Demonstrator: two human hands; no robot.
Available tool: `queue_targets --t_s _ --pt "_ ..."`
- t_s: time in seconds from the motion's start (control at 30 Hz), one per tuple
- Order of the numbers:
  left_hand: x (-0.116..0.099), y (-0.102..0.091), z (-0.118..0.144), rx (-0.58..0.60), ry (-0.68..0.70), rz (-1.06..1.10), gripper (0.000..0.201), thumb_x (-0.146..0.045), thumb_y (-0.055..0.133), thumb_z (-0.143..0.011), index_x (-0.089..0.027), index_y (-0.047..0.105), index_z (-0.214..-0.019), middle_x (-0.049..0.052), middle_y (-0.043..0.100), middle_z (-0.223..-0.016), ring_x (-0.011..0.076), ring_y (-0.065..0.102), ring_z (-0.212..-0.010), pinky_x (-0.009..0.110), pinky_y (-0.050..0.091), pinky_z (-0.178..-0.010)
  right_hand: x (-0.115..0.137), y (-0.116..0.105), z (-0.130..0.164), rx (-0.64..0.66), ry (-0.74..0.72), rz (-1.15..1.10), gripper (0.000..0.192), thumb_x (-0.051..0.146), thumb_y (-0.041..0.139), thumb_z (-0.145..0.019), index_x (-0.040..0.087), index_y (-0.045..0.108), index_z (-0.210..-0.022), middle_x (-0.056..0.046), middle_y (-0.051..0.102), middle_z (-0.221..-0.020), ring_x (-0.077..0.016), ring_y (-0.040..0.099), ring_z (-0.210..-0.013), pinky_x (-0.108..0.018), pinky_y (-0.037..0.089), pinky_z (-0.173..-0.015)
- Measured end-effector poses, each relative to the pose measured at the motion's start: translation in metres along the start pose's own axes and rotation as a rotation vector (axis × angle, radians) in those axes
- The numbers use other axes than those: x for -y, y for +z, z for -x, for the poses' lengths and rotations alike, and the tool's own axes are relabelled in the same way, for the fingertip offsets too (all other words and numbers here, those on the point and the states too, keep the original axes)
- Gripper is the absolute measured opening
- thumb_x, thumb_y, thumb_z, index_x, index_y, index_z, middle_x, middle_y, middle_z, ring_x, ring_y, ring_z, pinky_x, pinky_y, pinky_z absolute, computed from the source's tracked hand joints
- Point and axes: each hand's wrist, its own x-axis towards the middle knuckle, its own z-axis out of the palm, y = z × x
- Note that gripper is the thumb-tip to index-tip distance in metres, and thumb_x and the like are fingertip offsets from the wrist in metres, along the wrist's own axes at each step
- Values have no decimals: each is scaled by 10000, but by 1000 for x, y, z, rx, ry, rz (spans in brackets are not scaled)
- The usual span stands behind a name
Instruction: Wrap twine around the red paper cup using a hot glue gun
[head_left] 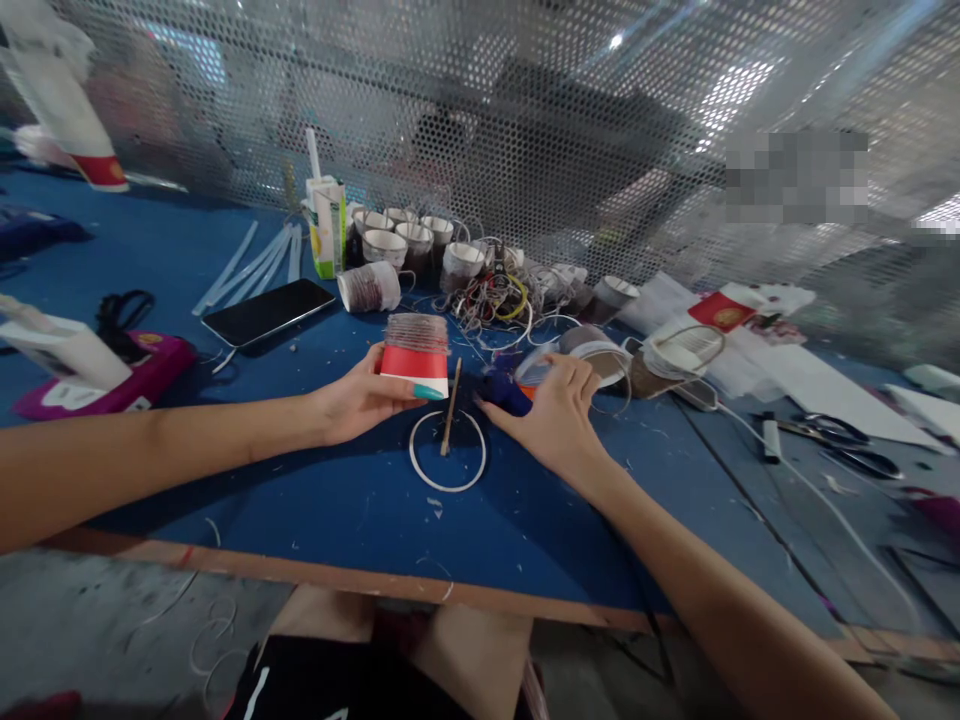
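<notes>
My left hand point(358, 398) grips an upside-down red and white paper cup point(415, 357) wound with thread on its upper part. It rests on the blue table point(315, 490). My right hand point(556, 412) lies palm down on a dark blue object point(504, 392) just right of the cup; whether the fingers hold it I cannot tell. Between the hands a thin wooden stick point(451, 407) lies across a white ring point(448, 452).
Several thread-wound cups point(409, 244) and a juice carton point(327, 224) stand at the back before a perforated screen. A tangle of wire point(495, 298), a phone point(268, 311), glue sticks point(251, 264), a pink pouch point(112, 385) and scissors point(847, 440) lie around.
</notes>
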Motion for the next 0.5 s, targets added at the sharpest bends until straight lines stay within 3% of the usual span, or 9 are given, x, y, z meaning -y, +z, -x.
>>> queue_targets --t_s 0.13,0.2,0.33,0.5 --pt "0 1 0 38 -16 14 563 -14 788 -561 -172 602 -1068 52 709 -1011 208 693 -929 370 532 -935 17 -17 10 -153 -240 -125 563 457 603 -817 165 393 -1250 -237 475 -1327 -397 421 -1321 -618 304 -1074" --pt "-1 2 1 77 -33 17 571 -41 807 -543 -159 621 -1069 61 724 -1001 216 702 -920 371 533 -929 22 -26 14 -133 -402 -303 407 354 555 -850 223 403 -1204 -190 503 -1374 -357 427 -1344 -587 323 -1078" --pt "-1 2 2 147 -49 -9 560 -78 838 -527 -159 643 -1045 54 740 -963 213 704 -903 371 513 -939 25 -32 17 182 -625 -571 187 336 488 -880 262 421 -1038 -102 562 -1422 -304 451 -1308 -556 354 -1071" --pt "1 -1 1 191 -44 -82 588 -97 867 -517 -155 643 -1056 50 743 -956 199 694 -912 334 498 -936 30 -30 19 408 -571 -595 154 405 442 -942 255 421 -974 -102 591 -1409 -279 504 -1148 -548 385 -1006"
